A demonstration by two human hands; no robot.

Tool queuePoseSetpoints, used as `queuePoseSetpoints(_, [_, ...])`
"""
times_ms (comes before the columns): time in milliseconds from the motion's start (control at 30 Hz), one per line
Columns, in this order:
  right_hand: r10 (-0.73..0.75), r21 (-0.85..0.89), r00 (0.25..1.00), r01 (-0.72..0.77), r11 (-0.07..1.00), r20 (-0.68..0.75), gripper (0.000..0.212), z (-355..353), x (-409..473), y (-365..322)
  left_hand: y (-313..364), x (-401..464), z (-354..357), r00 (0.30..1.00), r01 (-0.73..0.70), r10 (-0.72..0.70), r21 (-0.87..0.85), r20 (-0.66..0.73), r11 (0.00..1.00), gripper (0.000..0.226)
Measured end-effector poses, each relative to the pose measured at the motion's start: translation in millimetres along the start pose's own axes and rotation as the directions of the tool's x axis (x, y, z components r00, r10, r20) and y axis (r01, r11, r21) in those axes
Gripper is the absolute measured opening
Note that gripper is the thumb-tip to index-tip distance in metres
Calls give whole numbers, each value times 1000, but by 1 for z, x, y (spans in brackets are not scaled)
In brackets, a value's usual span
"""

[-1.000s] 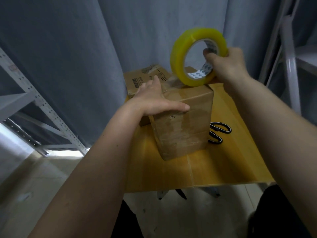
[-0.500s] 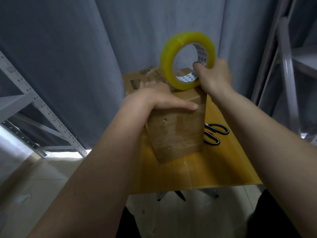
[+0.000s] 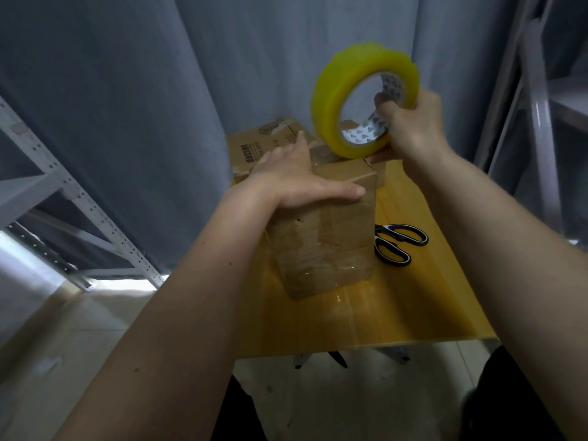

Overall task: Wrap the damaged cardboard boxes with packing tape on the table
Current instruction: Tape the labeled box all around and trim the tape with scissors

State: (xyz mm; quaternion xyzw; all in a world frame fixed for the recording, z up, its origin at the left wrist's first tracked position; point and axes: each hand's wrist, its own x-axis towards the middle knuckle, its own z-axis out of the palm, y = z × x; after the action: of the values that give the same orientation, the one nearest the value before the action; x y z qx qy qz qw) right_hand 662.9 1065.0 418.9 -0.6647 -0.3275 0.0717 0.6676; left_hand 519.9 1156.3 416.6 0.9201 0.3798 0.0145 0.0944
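Left hand point(image 3: 296, 176) is pressing flat, fingers straight, on top of the upright cardboard box point(image 3: 327, 237) standing mid-table point(image 3: 413, 313). Right hand point(image 3: 410, 128) is gripping the yellow packing tape roll point(image 3: 356, 97), fingers hooked through the core, roll just above the box's far top edge. Advice: keep the strip taut, run it low across the top and smooth it down with the left palm. Second box point(image 3: 254, 148) is sitting behind, scissors point(image 3: 397, 243) just right.

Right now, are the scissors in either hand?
No: the scissors lie on the table beside the box; the right hand grips the tape roll, the left hand presses the box.
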Motion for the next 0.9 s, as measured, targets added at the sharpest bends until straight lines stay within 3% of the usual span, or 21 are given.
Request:
queuePoseSetpoints(133, [56,40,997,-54,998,-62,29,-2,7,4,1,-3,1,1000,6,-6,19,-20,1000,151])
queuePoseSetpoints(433, [-132,-173,964,93,981,-229,28,-23,23,17,-3,-7,2,1000,6,-6,4,-30,1000,145])
queuePoseSetpoints(633, [138,-60,981,-147,987,-134,28,-25,15,49,3,-7,1,1000,21,-20,43,-16,999,142])
queuePoseSetpoints(767, [355,153,933,-343,927,-64,4,-19,6,71,4,-7,2,1000,24,-24,59,-14,998,143])
queuePoseSetpoints(900, [429,252,902,-404,879,-52,13,-15,-2,80,3,-6,0,1000,4,-5,65,17,998,148])
